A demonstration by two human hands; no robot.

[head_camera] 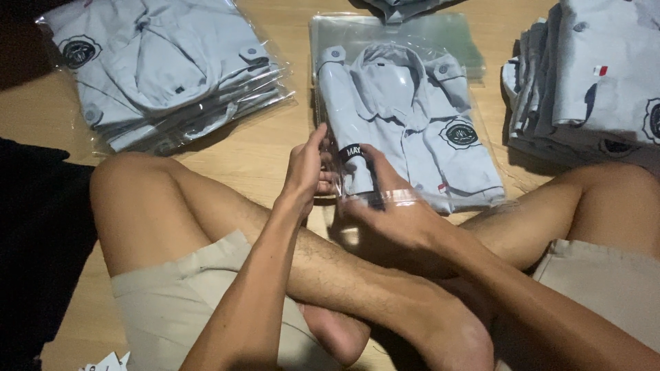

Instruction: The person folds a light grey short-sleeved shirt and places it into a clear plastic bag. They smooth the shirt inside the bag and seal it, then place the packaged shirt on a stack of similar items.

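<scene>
Left hand (302, 172) and right hand (395, 220) each pinch the open near end of the clear plastic bag holding a folded pale-grey shirt (412, 130), mid-floor before crossed legs. Sealing looks unfinished; bagged stack (165, 75) at far-left floor corner looks done, unbagged pile (591, 89) at right edge left.

A folded shirt in a plastic bag (412, 130) lies on the floor (254, 154) at centre frame, just beyond my crossed legs. My left hand (306, 172) and right hand (392, 216) meet at its near edge. A pile of bagged shirts (165, 69) sits upper left, a stack of unbagged shirts (591, 82) upper right.
</scene>
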